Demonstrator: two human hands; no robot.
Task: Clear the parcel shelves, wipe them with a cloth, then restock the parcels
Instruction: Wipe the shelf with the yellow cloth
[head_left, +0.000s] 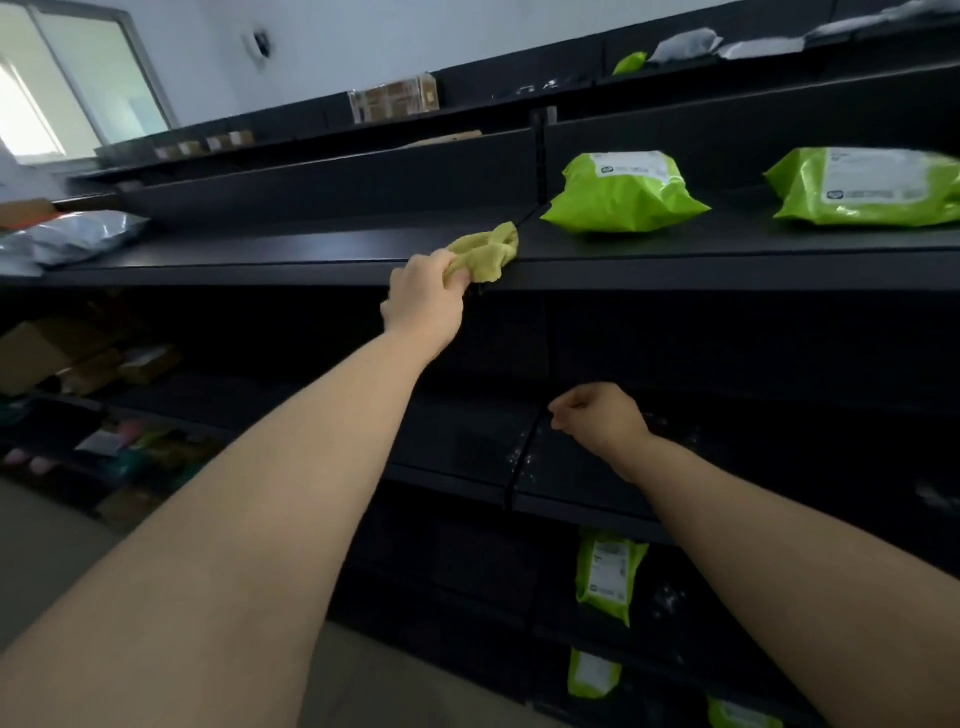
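Left grip (423, 299) clamped on crumpled yellow-green cloth (485, 257), pressing it to near edge of black metal shelf (260, 254) for wiping; right grip (597, 418) curled together, empty.

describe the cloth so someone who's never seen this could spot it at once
On the long black shelf holding the bright green parcels, look at the front edge by the divider. The left hand grips the cloth there: matte, crumpled, yellowish, with no white label.
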